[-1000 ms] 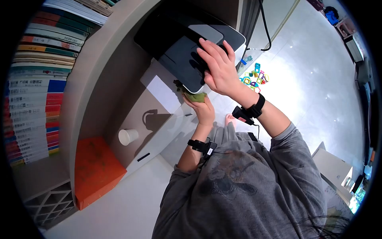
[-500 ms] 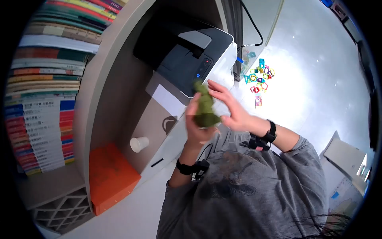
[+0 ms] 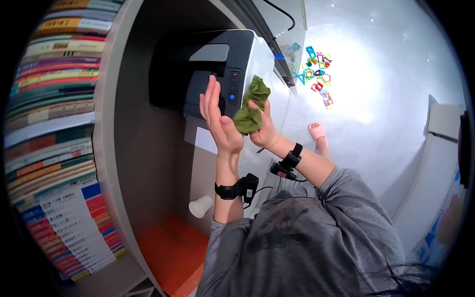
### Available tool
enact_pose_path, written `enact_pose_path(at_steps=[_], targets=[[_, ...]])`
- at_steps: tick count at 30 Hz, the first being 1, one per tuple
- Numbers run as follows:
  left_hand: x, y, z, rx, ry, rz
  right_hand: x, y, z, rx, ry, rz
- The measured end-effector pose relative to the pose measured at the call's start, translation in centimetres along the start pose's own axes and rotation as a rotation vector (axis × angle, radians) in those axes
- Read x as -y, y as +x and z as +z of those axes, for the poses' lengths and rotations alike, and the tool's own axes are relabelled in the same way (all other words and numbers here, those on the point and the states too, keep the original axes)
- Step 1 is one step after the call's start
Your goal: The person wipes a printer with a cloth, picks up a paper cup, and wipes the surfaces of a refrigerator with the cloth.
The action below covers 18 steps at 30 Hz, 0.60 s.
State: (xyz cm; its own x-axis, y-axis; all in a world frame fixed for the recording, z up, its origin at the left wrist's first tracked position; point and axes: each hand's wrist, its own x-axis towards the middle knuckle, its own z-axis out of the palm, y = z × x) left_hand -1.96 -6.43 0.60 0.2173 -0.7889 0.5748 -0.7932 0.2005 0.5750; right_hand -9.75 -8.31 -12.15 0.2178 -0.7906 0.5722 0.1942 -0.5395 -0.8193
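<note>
Your right hand (image 3: 264, 129) clamps green cloth (image 3: 248, 120); your left hand (image 3: 222, 127) spreads thumb from straight fingers, printer (image 3: 240, 54) beyond them, bright floor (image 3: 371, 84) rightward.

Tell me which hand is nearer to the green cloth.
Right. The right hand has the green cloth in its grip; the left hand is open beside the cloth, though whether it touches it is unclear.

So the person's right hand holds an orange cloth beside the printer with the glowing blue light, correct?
Not quite: the cloth is green, not orange, as the head view shows. The right hand does hold it beside the printer with the glowing blue light.
</note>
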Motion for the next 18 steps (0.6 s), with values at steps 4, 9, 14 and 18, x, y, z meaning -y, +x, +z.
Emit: enact_pose_path(at_steps=[4,9,14,18], targets=[[0.7,0.3,0.6,0.044,-0.023,0.03,-3.2,-3.9,-0.9,0.017,0.004,0.179],[0.0,0.5,0.7,0.111,0.058,-0.018,0.0,-1.7,-1.3,0.041,0.01,0.185],[0.1,0.4,0.6,0.165,0.12,-0.016,4.0,2.6,-0.1,-0.079,0.054,0.148],[-0.5,0.3,0.6,0.214,0.176,-0.04,2.8,5.3,-0.8,-0.076,0.026,0.161]])
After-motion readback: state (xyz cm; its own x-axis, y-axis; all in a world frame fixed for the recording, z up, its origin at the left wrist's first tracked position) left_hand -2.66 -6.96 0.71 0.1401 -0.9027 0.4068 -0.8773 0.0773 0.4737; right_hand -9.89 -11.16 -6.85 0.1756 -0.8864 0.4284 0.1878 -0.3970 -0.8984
